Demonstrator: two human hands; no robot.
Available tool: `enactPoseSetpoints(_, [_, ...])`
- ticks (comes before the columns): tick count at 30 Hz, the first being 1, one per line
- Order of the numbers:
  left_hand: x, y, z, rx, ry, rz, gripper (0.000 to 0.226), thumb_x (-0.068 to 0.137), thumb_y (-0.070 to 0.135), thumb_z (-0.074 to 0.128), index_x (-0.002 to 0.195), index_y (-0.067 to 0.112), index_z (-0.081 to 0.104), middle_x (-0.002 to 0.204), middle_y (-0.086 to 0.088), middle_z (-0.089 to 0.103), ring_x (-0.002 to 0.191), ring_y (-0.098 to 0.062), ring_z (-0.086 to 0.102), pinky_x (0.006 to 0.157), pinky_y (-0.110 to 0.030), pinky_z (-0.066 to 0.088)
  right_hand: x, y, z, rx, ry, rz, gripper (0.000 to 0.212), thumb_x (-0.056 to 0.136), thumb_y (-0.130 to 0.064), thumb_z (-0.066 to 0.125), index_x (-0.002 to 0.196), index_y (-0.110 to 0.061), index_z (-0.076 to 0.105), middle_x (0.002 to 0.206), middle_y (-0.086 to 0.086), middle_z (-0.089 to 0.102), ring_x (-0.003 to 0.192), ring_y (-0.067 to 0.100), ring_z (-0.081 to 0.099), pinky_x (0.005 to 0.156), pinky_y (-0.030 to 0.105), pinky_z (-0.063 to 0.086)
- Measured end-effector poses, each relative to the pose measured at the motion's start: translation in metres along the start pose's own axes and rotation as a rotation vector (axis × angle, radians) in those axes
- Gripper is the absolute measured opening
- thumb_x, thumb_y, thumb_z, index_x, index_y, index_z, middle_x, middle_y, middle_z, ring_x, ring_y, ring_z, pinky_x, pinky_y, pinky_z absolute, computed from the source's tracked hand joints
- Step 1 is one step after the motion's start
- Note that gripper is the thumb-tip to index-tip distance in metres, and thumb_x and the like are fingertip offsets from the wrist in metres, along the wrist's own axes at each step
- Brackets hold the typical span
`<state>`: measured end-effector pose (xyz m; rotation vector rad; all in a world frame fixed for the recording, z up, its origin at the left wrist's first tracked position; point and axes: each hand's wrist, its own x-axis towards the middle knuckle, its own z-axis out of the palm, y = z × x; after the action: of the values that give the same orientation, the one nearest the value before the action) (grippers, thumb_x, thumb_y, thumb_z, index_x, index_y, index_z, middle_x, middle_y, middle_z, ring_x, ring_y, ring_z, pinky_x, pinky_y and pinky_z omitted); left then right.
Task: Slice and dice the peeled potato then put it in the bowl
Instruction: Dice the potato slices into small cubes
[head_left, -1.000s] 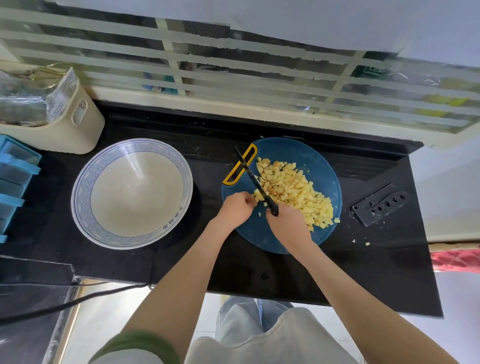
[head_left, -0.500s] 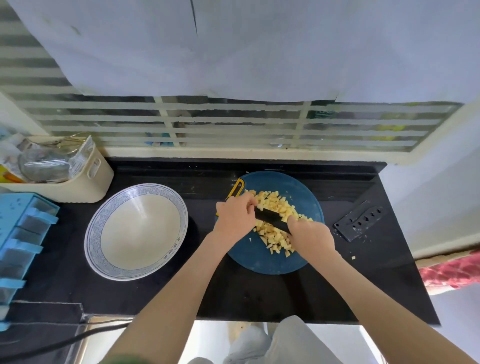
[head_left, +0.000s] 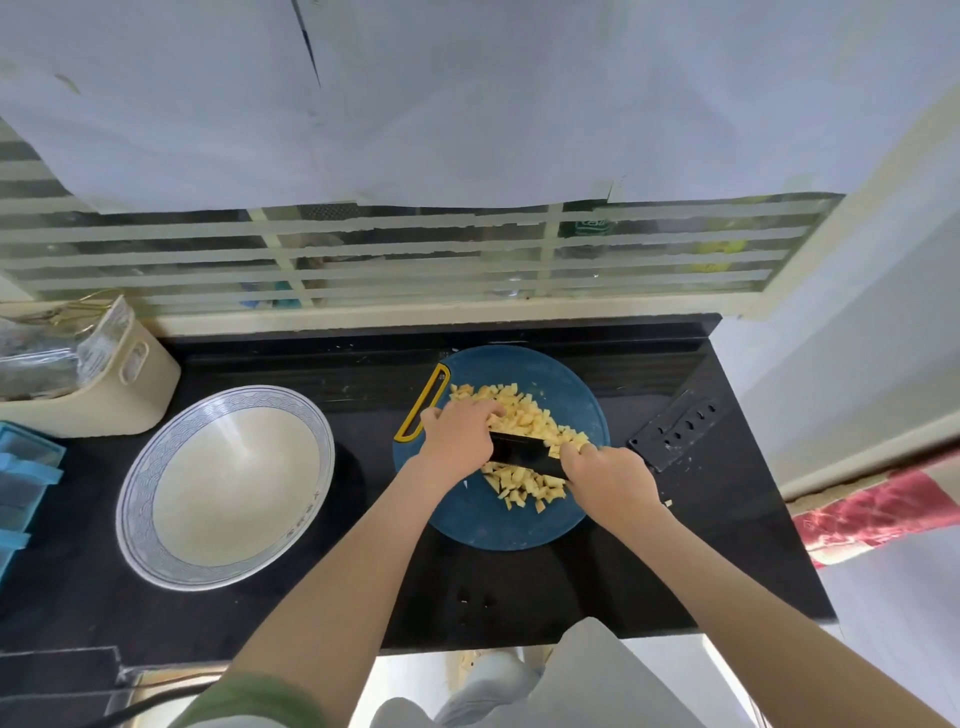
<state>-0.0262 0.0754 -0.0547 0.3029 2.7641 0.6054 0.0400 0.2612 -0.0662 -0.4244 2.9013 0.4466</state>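
Diced potato (head_left: 522, 415) lies heaped on a round blue cutting board (head_left: 498, 527) with a yellow handle loop. A black knife (head_left: 524, 454) lies crosswise through the pile, with dice on both sides of the blade. My right hand (head_left: 610, 483) grips the knife's handle at the right. My left hand (head_left: 457, 441) rests on the blade's left end with its fingers stretched over the dice. The big white bowl (head_left: 136, 467) with a blue patterned rim stands to the left of the board, and nothing shows inside it.
A black knife sheath (head_left: 675, 428) lies right of the board on the black counter (head_left: 519, 587). A beige basket (head_left: 109, 389) and a blue tray (head_left: 23, 483) sit at far left. A few stray dice lie near the board's right edge. The counter ends at right by a red cloth (head_left: 878, 514).
The knife turned from pointing away to lying across the pile. My left hand moved from beside the blade onto its end. The camera tilted upward.
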Motion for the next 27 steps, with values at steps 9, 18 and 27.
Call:
enactPoseSetpoints(9, [-0.003,0.010,-0.001,0.105,-0.113,0.283,0.038,0.095,0.012,0.038,0.107,0.036,0.064,0.109,0.014,0.056,0.109,-0.013,0.040,0.094,-0.039,0.019,0.010,-0.006,-0.015,0.026,0.004,-0.103,0.029,0.067,-0.018,0.083,0.077,-0.010,0.057,0.053,0.000,0.048,0.036,0.017,0.042,0.039,0.023,0.018])
enactPoseSetpoints(18, [0.012,0.006,-0.005,0.175,-0.047,0.107,0.021,0.094,0.041,0.049,0.108,0.033,0.063,0.118,0.005,0.052,0.120,-0.017,0.040,0.098,-0.041,0.023,0.012,-0.018,-0.021,0.060,-0.039,-0.131,0.016,0.098,-0.009,0.043,0.114,-0.008,0.046,0.090,0.005,0.059,0.066,0.019,0.050,0.057,0.030,0.037])
enactPoseSetpoints(27, [0.021,0.006,0.000,0.240,0.025,-0.020,0.043,0.093,0.047,0.049,0.129,0.023,0.051,0.131,-0.005,0.045,0.125,-0.024,0.038,0.101,-0.042,0.025,0.016,-0.020,-0.013,0.046,-0.062,-0.086,0.013,0.099,-0.015,0.043,0.110,-0.009,0.047,0.080,0.001,0.050,0.062,0.016,0.046,0.052,0.028,0.034])
